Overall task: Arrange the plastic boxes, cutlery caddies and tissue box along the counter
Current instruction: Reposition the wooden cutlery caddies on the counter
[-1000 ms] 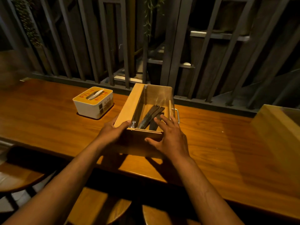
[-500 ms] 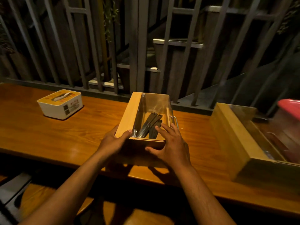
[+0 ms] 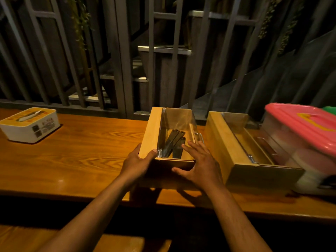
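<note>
Your left hand (image 3: 138,160) grips the near-left corner of the cutlery caddy (image 3: 151,131) at frame center; your right hand (image 3: 200,164) rests spread and unclenched on its near-right corner, probably steadying it beside the 2nd caddy (image 3: 223,142). The tissue box (image 3: 30,125) sits left.

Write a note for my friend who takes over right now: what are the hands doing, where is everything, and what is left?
Left hand grips the near left corner of the middle cutlery caddy; right hand lies open on its near right corner.
Tissue box stands far left on the counter. Second caddy stands just right of the held one, pink-lidded plastic box beyond.
Left: set this caddy in line, then place the others.
</note>
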### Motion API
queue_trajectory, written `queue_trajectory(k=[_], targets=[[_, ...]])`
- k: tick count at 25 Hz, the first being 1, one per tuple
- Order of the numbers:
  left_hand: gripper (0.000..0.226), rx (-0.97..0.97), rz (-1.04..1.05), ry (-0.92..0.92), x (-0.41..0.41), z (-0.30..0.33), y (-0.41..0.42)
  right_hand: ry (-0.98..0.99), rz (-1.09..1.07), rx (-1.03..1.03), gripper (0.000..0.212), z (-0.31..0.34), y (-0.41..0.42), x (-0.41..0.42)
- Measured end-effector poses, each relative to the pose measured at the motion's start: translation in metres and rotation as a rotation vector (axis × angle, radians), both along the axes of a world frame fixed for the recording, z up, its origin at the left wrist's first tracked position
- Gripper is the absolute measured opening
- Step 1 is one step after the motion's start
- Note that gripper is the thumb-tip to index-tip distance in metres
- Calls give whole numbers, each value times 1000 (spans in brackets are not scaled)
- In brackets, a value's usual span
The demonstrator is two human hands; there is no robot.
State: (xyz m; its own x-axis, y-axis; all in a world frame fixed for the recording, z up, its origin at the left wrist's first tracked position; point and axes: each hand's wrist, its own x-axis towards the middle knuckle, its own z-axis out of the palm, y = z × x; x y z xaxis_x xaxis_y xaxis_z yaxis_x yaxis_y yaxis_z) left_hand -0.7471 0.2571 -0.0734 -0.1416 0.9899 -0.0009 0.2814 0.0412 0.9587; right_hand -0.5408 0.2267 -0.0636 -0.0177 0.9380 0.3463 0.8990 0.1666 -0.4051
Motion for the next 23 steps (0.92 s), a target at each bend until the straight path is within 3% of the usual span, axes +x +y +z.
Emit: queue_trajectory(k=[15, 19, 23], targets=[[62, 34, -40, 85, 37, 1, -6, -55, -16, -1, 84, 4, -10, 37], [57, 61, -73, 235, 17, 12, -9, -41, -50, 35, 65, 18, -9, 15], [45, 231, 119, 562, -28, 34, -17, -31, 26, 102, 54, 28, 8, -40]])
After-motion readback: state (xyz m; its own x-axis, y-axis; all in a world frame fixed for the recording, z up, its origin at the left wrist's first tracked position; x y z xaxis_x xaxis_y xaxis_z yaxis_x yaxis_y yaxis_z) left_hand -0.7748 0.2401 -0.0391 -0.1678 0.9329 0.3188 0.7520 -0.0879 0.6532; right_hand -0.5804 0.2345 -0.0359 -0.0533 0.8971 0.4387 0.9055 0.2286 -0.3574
